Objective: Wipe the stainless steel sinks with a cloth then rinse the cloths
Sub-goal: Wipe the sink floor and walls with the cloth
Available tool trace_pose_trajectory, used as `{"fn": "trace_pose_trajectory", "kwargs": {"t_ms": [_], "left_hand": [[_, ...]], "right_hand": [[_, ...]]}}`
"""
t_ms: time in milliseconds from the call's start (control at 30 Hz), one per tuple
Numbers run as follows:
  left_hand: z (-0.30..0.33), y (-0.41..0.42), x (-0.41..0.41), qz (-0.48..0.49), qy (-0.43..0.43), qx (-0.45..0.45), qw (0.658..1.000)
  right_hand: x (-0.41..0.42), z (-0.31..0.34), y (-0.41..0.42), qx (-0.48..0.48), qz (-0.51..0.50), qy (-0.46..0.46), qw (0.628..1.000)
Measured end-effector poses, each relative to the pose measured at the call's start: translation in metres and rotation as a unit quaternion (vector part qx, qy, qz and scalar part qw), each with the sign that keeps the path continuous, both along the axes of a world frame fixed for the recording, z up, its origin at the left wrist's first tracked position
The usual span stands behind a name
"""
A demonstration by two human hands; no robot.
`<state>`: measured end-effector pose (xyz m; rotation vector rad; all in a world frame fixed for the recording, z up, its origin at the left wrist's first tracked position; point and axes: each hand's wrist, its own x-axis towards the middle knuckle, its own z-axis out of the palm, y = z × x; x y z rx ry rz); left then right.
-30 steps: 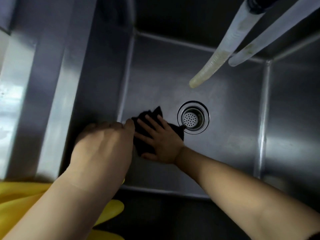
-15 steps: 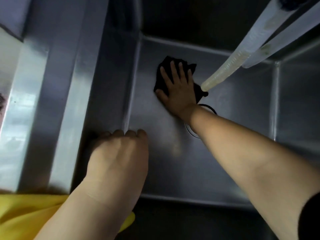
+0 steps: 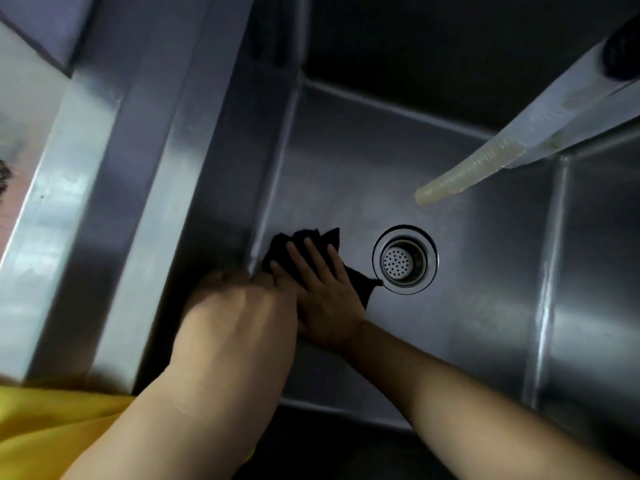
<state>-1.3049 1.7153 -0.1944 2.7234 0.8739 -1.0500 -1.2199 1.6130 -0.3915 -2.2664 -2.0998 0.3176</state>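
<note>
A deep, square stainless steel sink basin (image 3: 467, 306) fills nearly the whole view, its brushed floor and walls dull grey with soft streaks of reflected light along the welded corners. A round, perforated metal drain strainer (image 3: 404, 260) sits in the floor of the basin, right of centre. On the left, the broad flat steel rim of the sink (image 3: 104, 188) runs diagonally up the frame, and beyond it a pale surface shows at the far left edge — too blurred to tell what it is.

The small black wiping cloth (image 3: 313, 239) lies flat on the basin floor, close to the left wall and just left of the drain; one dark corner of it reaches almost to the strainer ring. The right hand (image 3: 322, 292) presses down on it, fingers straight and spread, palm flat. The left hand (image 3: 235, 323) rests against the lower part of the left wall, right beside the right hand; its fingers bend downward out of sight, and it holds nothing that can be seen.

Two translucent, ribbed plastic hoses (image 3: 491, 161) hang in from the upper right, the nearer one's yellowed open end hovering over the basin above the drain. A fold of yellow fabric (image 3: 52, 434) — possibly an apron — fills the bottom left corner.
</note>
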Motion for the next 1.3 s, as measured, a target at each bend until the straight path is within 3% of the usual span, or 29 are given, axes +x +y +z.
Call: {"fn": "trace_pose_trajectory", "kwargs": {"t_ms": [167, 233, 400, 700, 900, 1100, 1300], "left_hand": [[-0.009, -0.004, -0.006, 0.012, -0.096, 0.001, 0.995], [-0.011, -0.004, -0.007, -0.02, -0.121, 0.014, 0.992], [-0.011, -0.009, -0.003, -0.121, -0.147, -0.05, 0.98], [-0.015, -0.008, -0.01, -0.121, -0.16, -0.04, 0.979], [-0.008, -0.008, -0.009, -0.14, -0.173, -0.027, 0.975], [-0.011, -0.01, -0.01, -0.12, -0.179, -0.05, 0.975], [-0.012, -0.012, -0.012, -0.131, -0.157, -0.049, 0.978]], "right_hand": [[0.052, 0.0, 0.073, 0.017, -0.07, 0.005, 0.997], [0.077, 0.001, 0.1, 0.011, -0.096, -0.011, 0.995], [0.133, 0.005, 0.12, 0.015, -0.157, -0.029, 0.987], [0.205, 0.016, 0.043, -0.027, -0.266, -0.073, 0.961], [0.192, 0.026, -0.065, -0.062, -0.315, -0.06, 0.945], [0.115, 0.034, -0.143, -0.09, -0.264, -0.076, 0.957], [0.046, 0.022, -0.138, -0.065, -0.097, -0.043, 0.992]]}}
